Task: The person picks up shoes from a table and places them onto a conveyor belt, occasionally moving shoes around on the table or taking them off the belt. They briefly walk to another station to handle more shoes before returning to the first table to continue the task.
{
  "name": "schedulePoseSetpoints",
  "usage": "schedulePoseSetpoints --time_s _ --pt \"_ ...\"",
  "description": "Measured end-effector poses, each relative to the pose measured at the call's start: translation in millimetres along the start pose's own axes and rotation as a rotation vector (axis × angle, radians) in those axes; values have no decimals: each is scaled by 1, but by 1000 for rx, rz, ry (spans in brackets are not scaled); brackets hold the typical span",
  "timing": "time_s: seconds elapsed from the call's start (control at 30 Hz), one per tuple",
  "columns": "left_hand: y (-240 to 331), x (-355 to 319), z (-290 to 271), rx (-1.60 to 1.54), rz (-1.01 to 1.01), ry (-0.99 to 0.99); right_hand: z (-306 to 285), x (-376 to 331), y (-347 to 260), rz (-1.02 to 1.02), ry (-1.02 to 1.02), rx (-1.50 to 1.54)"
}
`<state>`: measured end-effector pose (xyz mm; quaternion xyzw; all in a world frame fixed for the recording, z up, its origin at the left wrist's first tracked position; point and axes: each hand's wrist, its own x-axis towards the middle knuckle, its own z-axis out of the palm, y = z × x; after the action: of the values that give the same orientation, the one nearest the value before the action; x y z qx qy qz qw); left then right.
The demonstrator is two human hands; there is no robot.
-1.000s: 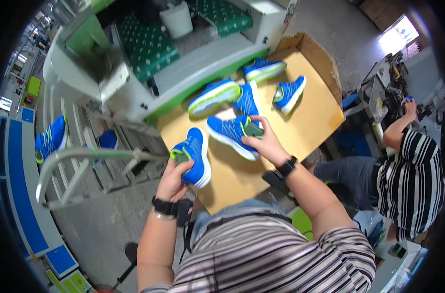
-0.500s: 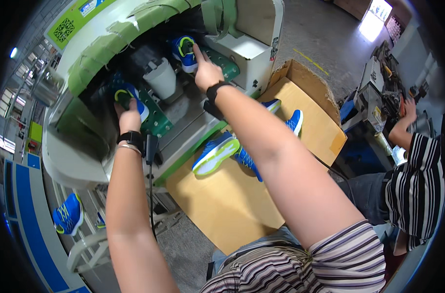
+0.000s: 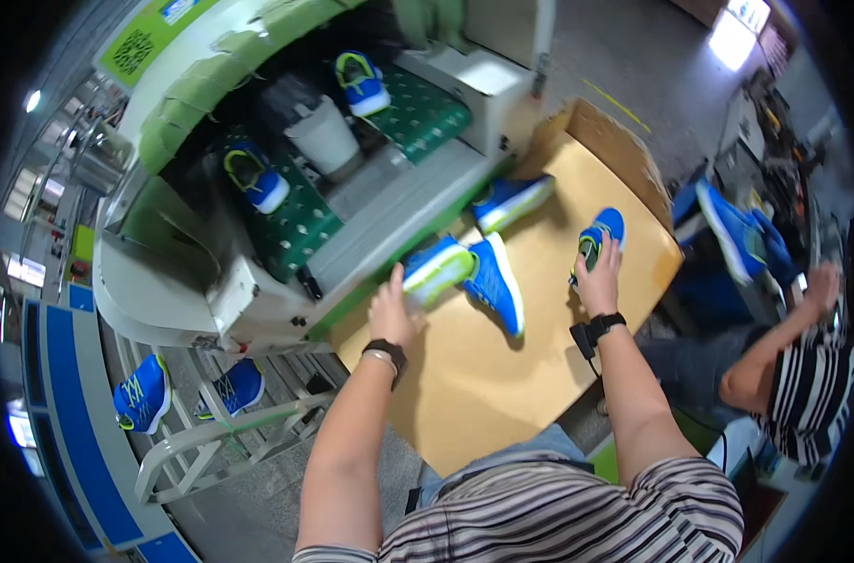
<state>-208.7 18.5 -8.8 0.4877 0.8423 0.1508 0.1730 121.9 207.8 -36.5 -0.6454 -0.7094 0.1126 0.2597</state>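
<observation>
My left hand (image 3: 392, 314), slightly blurred, is at the end of a blue sneaker with a pale green-edged sole (image 3: 441, 272) that lies on its side on cardboard. Its fingers are stretched out and the thumb stands apart; whether they touch the sneaker is hard to see. On the right, my right hand (image 3: 599, 279) grips another blue sneaker (image 3: 607, 225) around its opening. Between them a blue sneaker with a white sole (image 3: 495, 286) lies tilted, and one more (image 3: 513, 201) rests by the machine's edge.
Two blue sneakers, a left one (image 3: 256, 178) and a right one (image 3: 361, 84), stand on green perforated plates inside the machine (image 3: 258, 305). The cardboard (image 3: 474, 403) has a raised flap. More sneakers sit on a rack (image 3: 192, 460) at left. A co-worker (image 3: 811, 394) is at right.
Both hands have left the two sneakers inside the machine and come back over the cardboard. My right hand now holds a sneaker at the right; my left is beside the sideways one.
</observation>
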Motion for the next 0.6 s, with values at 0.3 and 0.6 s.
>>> schedulePoseSetpoints --time_s 0.3,0.6 --pt "-33 -109 21 102 47 248 12 -59 61 315 -143 786" --pt "-54 -256 19 -2 173 99 7 -9 -12 324 -110 636"
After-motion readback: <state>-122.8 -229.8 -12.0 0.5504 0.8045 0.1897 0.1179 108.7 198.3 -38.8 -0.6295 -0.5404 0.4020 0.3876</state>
